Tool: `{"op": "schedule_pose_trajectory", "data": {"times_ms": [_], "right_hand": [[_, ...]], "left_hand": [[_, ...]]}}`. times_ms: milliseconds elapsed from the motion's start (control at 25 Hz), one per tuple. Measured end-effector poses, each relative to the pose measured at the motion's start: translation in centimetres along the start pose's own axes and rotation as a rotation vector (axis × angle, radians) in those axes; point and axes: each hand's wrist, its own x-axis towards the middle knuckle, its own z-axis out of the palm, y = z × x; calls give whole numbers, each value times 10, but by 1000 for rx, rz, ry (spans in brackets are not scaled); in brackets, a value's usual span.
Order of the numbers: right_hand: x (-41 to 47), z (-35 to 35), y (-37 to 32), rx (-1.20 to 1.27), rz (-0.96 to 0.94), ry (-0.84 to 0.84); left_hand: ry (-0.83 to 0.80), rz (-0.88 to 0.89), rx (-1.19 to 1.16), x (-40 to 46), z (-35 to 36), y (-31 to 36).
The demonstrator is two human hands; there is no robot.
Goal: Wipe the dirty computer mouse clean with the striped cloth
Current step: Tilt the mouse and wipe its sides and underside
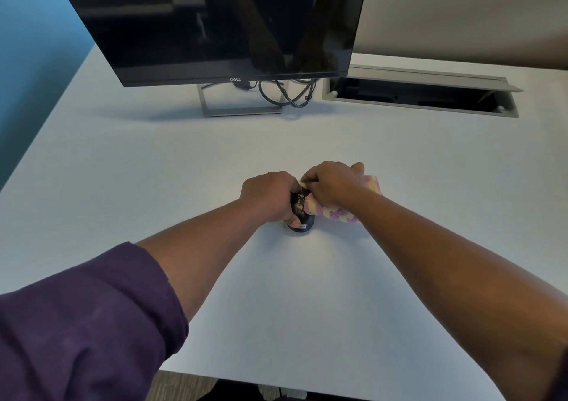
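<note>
Flanking hands [302, 193]: monitor [212, 22], cable hatch [421, 91] beyond.

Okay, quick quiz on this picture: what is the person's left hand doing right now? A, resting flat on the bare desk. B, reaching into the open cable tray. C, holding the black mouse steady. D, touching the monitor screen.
C: the left hand curls round the black mouse on the desk, while the right hand presses the striped cloth against the mouse's speckled top.
</note>
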Motion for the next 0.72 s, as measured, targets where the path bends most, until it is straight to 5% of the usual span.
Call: {"op": "schedule_pose_trajectory", "data": {"times_ms": [480, 720], "right_hand": [[-9, 4, 3, 62, -14, -37], [-19, 17, 5, 135, 32, 73]], "left_hand": [[1, -18, -5, 0, -1, -1], [-16, -11, -11, 2, 0, -1]]}}
